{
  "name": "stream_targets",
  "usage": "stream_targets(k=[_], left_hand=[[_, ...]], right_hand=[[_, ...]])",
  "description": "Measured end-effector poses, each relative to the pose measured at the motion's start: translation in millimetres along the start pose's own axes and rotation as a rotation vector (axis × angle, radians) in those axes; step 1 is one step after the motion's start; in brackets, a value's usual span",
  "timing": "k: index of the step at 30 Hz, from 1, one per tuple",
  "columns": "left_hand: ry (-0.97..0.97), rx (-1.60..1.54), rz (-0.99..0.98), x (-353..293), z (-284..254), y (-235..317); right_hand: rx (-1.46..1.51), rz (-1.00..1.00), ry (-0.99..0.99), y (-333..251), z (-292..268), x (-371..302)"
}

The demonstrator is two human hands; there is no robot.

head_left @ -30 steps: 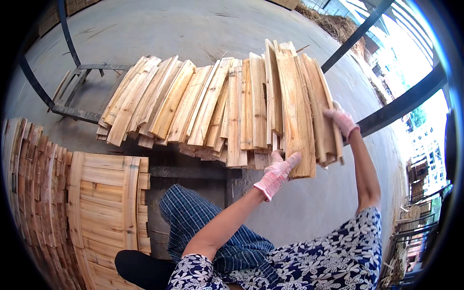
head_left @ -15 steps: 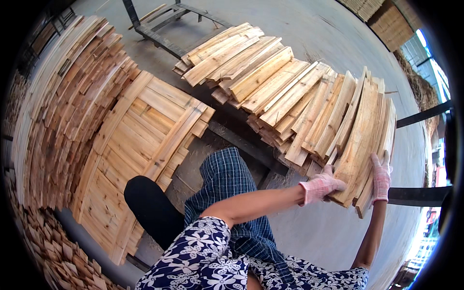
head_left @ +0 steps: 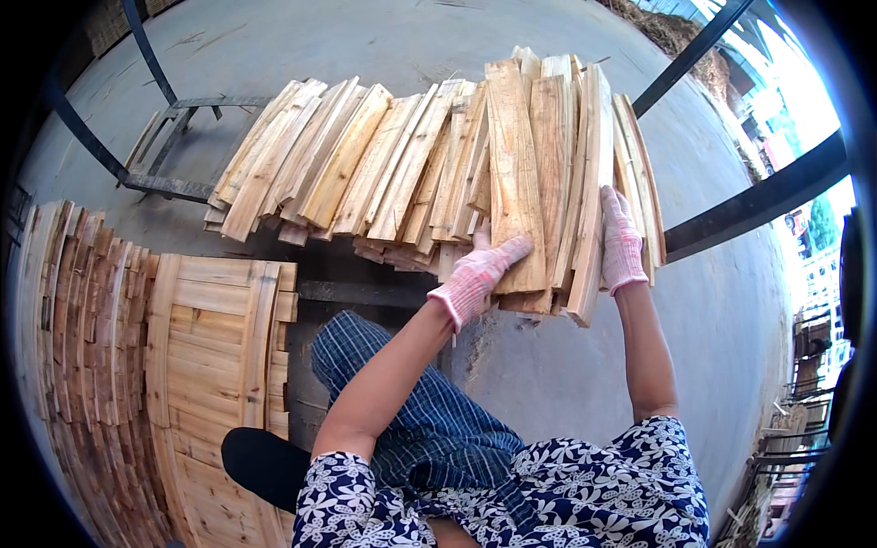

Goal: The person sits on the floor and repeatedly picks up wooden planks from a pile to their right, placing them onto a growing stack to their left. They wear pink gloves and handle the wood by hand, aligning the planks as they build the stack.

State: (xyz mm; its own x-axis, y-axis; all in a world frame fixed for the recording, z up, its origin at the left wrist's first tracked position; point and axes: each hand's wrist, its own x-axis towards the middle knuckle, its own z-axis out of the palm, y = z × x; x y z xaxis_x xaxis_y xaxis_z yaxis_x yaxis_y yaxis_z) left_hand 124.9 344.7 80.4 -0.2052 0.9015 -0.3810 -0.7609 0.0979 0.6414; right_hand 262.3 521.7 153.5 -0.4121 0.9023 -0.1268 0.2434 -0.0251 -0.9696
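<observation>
Seen from above, looking down past a blue flowered blouse (head_left: 585, 493) and blue checked trousers (head_left: 411, 411). Both hands gloved in pink knit, both clasped on a bundle of wooden slats (head_left: 548, 173) at the right end of a long row of slats (head_left: 365, 164). Left hand (head_left: 480, 274) pressed against the bundle's near left face, thumb up along the wood, fingers wrapped onto the front board. Right hand (head_left: 621, 239) flat on the bundle's right side, fingers stretched upward along the edge. Bundle pinched between the two palms, not merely touched.

Long axis of the held slats running away from the body, near ends low by the hands, far ends pointing toward the top of the view. Boards standing on edge, packed face to face, slightly fanned at the far end. Rest of the row lying to the left, each slat angled a little more leftward, overlapping like tiles, propped above grey concrete floor (head_left: 566, 365).

Dark metal frame (head_left: 164, 183) on the floor beyond the row's left end. Dark metal bars (head_left: 758, 196) crossing at the right. At lower left, flat stacks of curved wooden boards (head_left: 219, 338), close beside the knee.
</observation>
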Motion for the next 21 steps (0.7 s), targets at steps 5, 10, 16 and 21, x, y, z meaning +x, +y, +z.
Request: stream_targets(k=[5,10,16,21], left_hand=[[-0.079,0.039,0.145,3,-2,-11],[-0.095,0.227,0.099,-89,-15,-3],[-0.292,0.02,-0.079,-115,-47,-39],[-0.235,-0.042,-0.248,-90,-52,-62]], right_hand=[[-0.079,0.041,-0.055,1,-4,-3],[-0.29,-0.081,-0.064,1,0,-81],[0.593,0.348,-0.201,78,-25,-127],[0.509,0.279,-0.217,97,-20,-125]])
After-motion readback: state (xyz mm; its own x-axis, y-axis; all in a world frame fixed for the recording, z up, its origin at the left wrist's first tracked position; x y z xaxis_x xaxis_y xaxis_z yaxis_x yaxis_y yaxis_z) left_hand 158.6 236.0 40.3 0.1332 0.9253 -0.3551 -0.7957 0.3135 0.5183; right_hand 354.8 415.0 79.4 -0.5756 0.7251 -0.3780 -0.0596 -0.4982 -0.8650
